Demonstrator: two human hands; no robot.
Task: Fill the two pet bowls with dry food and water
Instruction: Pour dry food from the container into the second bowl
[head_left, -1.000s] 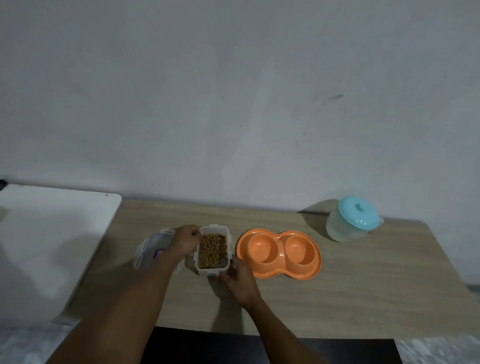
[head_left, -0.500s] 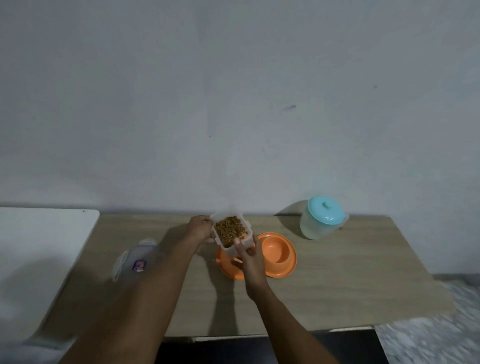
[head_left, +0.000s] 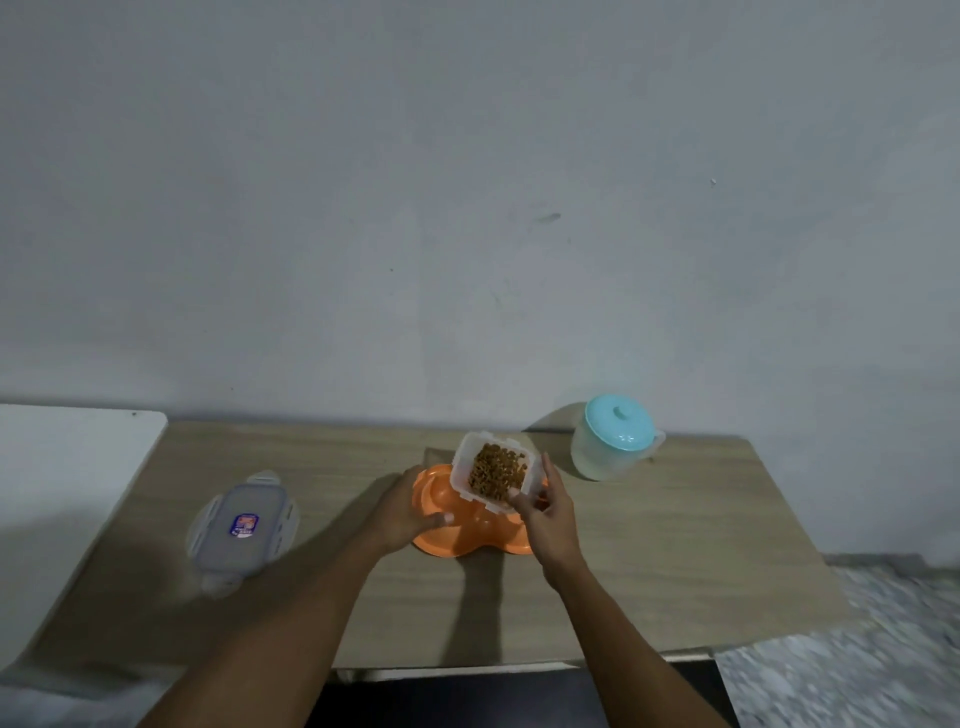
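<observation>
- Food step: my right hand (head_left: 548, 514) grips the kibble tub (head_left: 491, 467) over the orange double bowl (head_left: 467, 540)
- My left hand (head_left: 408, 512) holds its rim
- Next: tip gently into one well

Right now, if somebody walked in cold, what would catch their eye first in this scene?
The clear container of brown dry food, held by the right hand just above the orange double bowl in the middle of the table, while the left hand holds the bowl's left rim. Next, the pitcher with the turquoise lid at the back right, and the container's lid lying flat on the left.
</observation>
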